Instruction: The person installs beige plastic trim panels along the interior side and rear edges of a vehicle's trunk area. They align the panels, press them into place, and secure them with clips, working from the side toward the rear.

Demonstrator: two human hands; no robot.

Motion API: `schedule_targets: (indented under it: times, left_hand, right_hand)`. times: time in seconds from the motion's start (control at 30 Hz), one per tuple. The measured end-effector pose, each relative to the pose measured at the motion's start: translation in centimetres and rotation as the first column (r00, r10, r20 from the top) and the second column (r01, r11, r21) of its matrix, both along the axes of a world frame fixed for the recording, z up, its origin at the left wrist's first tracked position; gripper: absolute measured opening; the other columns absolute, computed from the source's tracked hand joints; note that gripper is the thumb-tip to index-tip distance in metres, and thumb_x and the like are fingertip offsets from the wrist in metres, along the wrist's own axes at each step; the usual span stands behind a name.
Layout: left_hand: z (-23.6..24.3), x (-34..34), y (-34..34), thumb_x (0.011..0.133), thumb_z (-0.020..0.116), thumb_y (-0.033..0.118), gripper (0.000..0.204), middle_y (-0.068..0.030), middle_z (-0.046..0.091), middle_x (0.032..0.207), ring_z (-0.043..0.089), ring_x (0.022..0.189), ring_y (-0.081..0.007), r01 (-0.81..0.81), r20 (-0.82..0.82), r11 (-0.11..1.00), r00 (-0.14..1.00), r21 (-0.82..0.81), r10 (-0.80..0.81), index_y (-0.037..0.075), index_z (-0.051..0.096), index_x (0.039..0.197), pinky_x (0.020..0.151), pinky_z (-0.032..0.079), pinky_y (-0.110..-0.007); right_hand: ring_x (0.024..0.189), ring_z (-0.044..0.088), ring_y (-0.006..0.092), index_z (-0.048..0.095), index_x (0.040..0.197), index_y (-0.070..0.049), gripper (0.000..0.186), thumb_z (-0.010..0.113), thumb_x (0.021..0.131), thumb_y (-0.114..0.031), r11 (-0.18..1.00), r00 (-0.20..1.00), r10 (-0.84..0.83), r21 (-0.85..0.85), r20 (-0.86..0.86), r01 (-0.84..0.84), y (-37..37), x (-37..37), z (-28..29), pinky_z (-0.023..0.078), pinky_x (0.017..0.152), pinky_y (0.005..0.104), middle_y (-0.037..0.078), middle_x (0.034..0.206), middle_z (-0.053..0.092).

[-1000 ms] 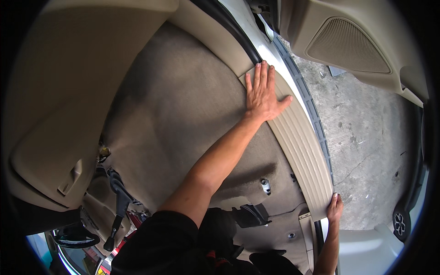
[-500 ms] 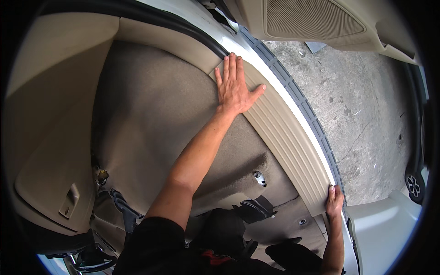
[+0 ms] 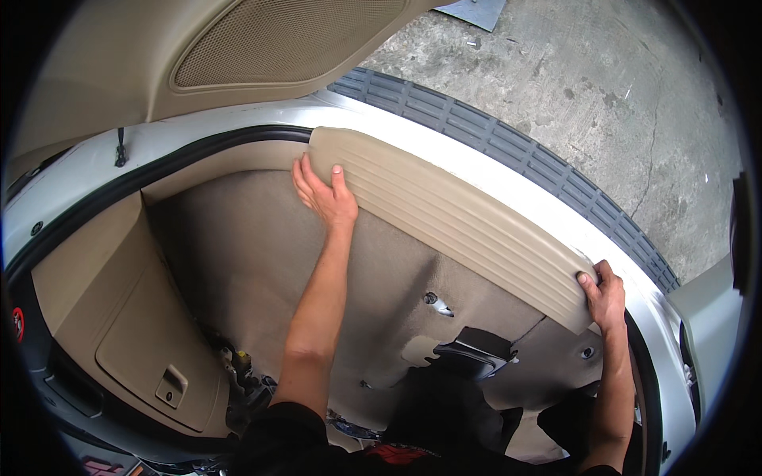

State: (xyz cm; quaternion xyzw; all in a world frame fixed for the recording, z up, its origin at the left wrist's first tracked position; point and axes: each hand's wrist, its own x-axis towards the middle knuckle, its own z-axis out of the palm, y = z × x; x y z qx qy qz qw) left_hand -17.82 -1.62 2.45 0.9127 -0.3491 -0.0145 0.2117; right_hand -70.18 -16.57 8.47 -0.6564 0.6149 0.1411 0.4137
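Note:
A long beige ribbed sill trim panel [image 3: 456,230] lies along the white door sill [image 3: 516,198] of a car. My left hand [image 3: 325,190] is at its left end, thumb against the ribbed face and fingers apart, slightly bent beside the end. My right hand [image 3: 606,293] grips the right end, thumb on the upper face and fingers around the edge. Below the panel is the stained grey-brown floor carpet [image 3: 262,254], with a bracket hole [image 3: 440,305] and a black plastic piece [image 3: 472,345].
An open beige door panel with a speaker grille [image 3: 278,40] spans the upper left. A beige side panel [image 3: 151,341] stands left. A grey running board [image 3: 476,127] borders the sill, beside concrete ground [image 3: 603,87] and a grey sheet [image 3: 472,12]. Another door [image 3: 702,309] is at right.
The view has turned, so the sill runs more crosswise. My left hand has gone from flat on the panel to its left end, fingers more bent. My right hand still grips the right end.

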Motion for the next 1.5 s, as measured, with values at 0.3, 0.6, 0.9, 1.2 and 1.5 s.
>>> schedule_targets:
  times: [0.3,0.6,0.9,1.2,1.5]
  left_hand:
    - [-2.4,0.3,3.1,0.098,0.057,0.041,0.073,-0.0218,0.030,0.160,0.029,0.146,-0.0367,-0.100,-0.111,0.982,0.990,-0.163,0.082,0.001,0.037,0.157,0.122,0.022,-0.052]
    - [-2.9,0.6,3.2,0.099,0.052,0.043,0.075,-0.0213,0.037,0.154,0.038,0.141,-0.0314,-0.238,-0.371,0.892,0.924,-0.384,0.087,-0.003,0.029,0.154,0.120,0.028,-0.048]
    - [-2.1,0.4,2.9,0.101,0.053,0.041,0.074,-0.0219,0.035,0.155,0.037,0.141,-0.0316,-0.093,-0.239,0.975,0.970,-0.203,0.043,-0.006,0.027,0.153,0.120,0.028,-0.047]
    - [-3.0,1.4,2.9,0.101,0.052,0.041,0.073,-0.0207,0.034,0.156,0.041,0.139,-0.0292,-0.067,-0.290,0.967,0.957,-0.244,-0.007,-0.006,0.029,0.151,0.118,0.033,-0.046]
    - [-3.3,5.3,3.8,0.098,0.054,0.025,0.052,-0.0189,0.062,0.130,0.063,0.114,-0.0273,-0.219,-0.424,0.931,0.902,-0.292,0.079,-0.007,0.052,0.140,0.100,0.053,-0.045]
  right_hand:
    - [0.089,0.057,0.0399,0.066,0.097,0.002,0.063,0.068,0.090,-0.061,0.933,0.958,0.278,-0.221,-0.063,-0.285,0.1,0.1,0.3,0.044,0.083,0.0494,0.017,0.094,0.057]
    - [0.108,0.056,0.0431,0.061,0.115,0.003,0.069,0.062,0.095,-0.062,0.984,0.988,0.143,-0.113,0.063,-0.135,2.4,-3.4,-2.4,0.045,0.094,0.0525,0.023,0.116,0.057]
    - [0.127,0.061,0.0393,0.061,0.135,0.000,0.050,0.079,0.090,-0.010,0.983,0.985,-0.102,0.164,0.139,0.079,0.4,-1.5,-1.1,0.056,0.106,0.0560,0.025,0.138,0.061]
    - [0.105,0.057,0.0370,0.064,0.117,0.001,0.085,0.080,0.073,-0.071,0.993,0.993,0.111,-0.031,0.026,-0.110,0.7,-1.4,-0.7,0.047,0.088,0.0488,0.019,0.109,0.059]
    - [0.104,0.059,0.0278,0.066,0.109,-0.009,0.082,0.090,0.055,-0.065,0.951,0.996,0.066,-0.305,0.062,-0.044,2.5,-3.2,-0.6,0.045,0.088,0.0418,0.009,0.110,0.063]
